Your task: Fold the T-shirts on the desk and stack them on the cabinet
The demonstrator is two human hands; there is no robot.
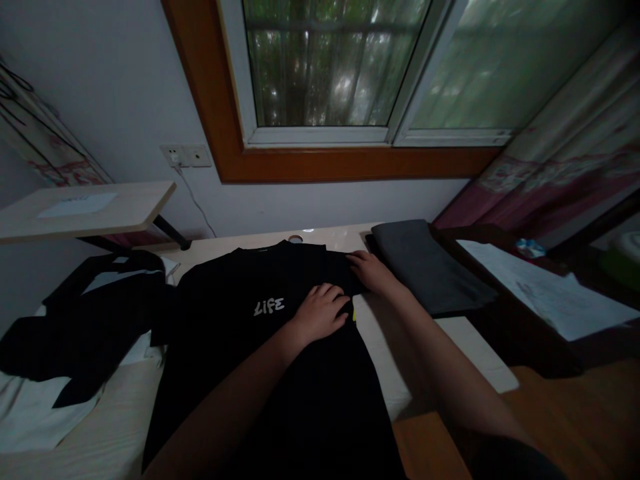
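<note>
A black T-shirt point(225, 373) with white lettering on it is spread over a pale tabletop, its collar toward the wall. My left hand point(323, 311) rests flat on the shirt by the base of the right-hand sleeve, palm down, fingers extended. On the outer part of that sleeve point(338, 268) lies my right hand point(370, 272), its fingers stretched leftward over the cloth. A small yellow-green patch point(355, 312) shows at the shirt's edge just beyond my left fingers.
Folded dark grey cloth point(425, 267) lies on the right, near a paper sheet point(545, 287) on a dark surface. More black clothing point(95, 320) is heaped on white cloth at left, below a raised pale shelf point(90, 203). The wall and window point(335, 67) bound the far side.
</note>
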